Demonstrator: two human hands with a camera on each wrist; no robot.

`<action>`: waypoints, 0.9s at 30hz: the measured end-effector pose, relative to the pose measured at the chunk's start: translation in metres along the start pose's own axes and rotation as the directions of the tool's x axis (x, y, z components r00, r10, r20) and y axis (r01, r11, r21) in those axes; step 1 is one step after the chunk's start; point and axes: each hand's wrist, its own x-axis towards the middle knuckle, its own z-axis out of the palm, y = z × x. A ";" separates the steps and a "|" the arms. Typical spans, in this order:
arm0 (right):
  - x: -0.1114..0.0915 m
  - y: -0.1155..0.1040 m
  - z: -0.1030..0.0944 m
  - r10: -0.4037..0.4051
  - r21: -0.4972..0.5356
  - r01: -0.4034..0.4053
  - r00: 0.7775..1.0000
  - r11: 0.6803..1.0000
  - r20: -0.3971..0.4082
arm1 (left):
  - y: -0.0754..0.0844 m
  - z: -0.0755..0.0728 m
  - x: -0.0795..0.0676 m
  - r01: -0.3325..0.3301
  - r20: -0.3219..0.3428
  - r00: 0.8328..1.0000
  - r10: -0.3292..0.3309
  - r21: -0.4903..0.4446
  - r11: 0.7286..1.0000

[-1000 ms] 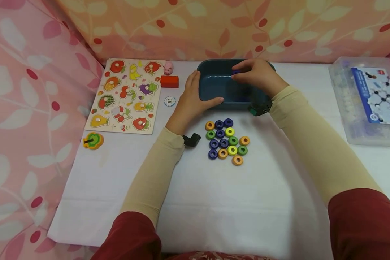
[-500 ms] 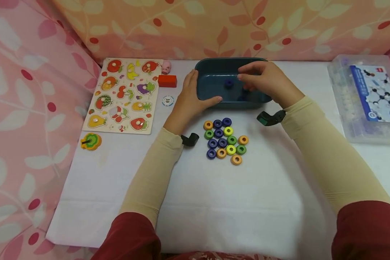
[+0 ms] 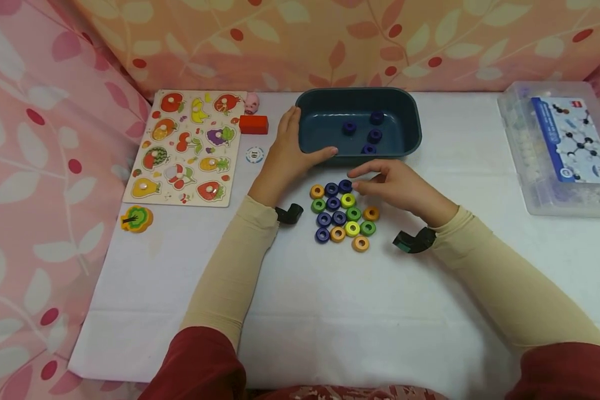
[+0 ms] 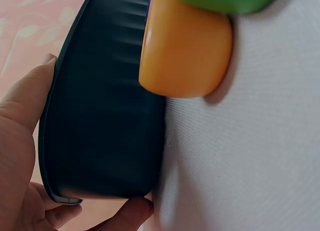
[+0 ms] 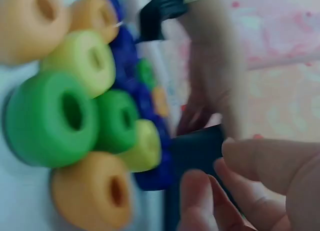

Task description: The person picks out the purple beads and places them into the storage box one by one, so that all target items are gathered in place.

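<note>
A dark teal plastic tub [image 3: 325, 133] stands at the back of the table with several dark blue rings [image 3: 375, 135] inside. My left hand [image 3: 289, 158] holds its left end, thumb along the front rim and fingers round the side, as the left wrist view also shows. In front of the tub lies a cluster of blue, green, yellow and orange rings. Fingers parted and holding nothing, my right hand [image 3: 400, 186] is beside the blue ring [image 3: 345, 186] at the cluster's back; whether it touches that ring I cannot tell. A green ring [image 5: 52, 118] shows large in the right wrist view.
A fruit puzzle board [image 3: 185, 147] lies at the left, with a red block [image 3: 253, 124], a pink pig figure [image 3: 251, 103] and a round token [image 3: 255, 155] beside it. Below it is a tree-shaped piece [image 3: 137, 218]. A clear box [image 3: 565, 150] stands far right.
My right hand let a blue ring go in the tub, then came out over the front rim to the ring cluster. My left hand stays on the tub.
</note>
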 end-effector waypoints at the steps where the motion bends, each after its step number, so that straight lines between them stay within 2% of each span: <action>1: 0.004 0.003 0.004 -0.020 0.000 0.020 1.000 1.000 -0.004 | 0.000 0.000 0.000 0.003 -0.001 1.000 -0.003 -0.001 1.000; 3: 0.012 0.007 0.010 -0.042 0.002 0.042 0.999 0.999 -0.013 | -0.001 -0.001 0.000 0.007 0.002 1.000 -0.007 0.001 1.000; 7: 0.024 0.013 0.018 -0.025 -0.033 0.025 1.000 0.999 0.009 | -0.002 -0.001 0.000 0.003 0.009 1.000 -0.003 -0.002 1.000; 13: 0.027 0.018 0.018 0.006 -0.086 -0.004 1.000 0.996 0.015 | -0.001 -0.002 0.001 -0.009 0.003 1.000 0.009 -0.006 1.000; 21: 0.007 0.028 0.008 0.018 -0.071 -0.018 1.000 0.997 0.002 | 0.001 -0.003 0.000 0.002 0.009 1.000 -0.002 -0.005 1.000; 24: -0.003 0.028 0.000 0.005 -0.120 -0.002 1.000 0.993 0.026 | 0.001 -0.002 0.000 0.009 0.009 1.000 -0.009 -0.005 1.000; 27: -0.014 0.019 -0.013 0.004 -0.187 0.007 0.998 0.982 0.059 | 0.001 -0.002 0.001 0.013 0.009 1.000 -0.013 -0.006 1.000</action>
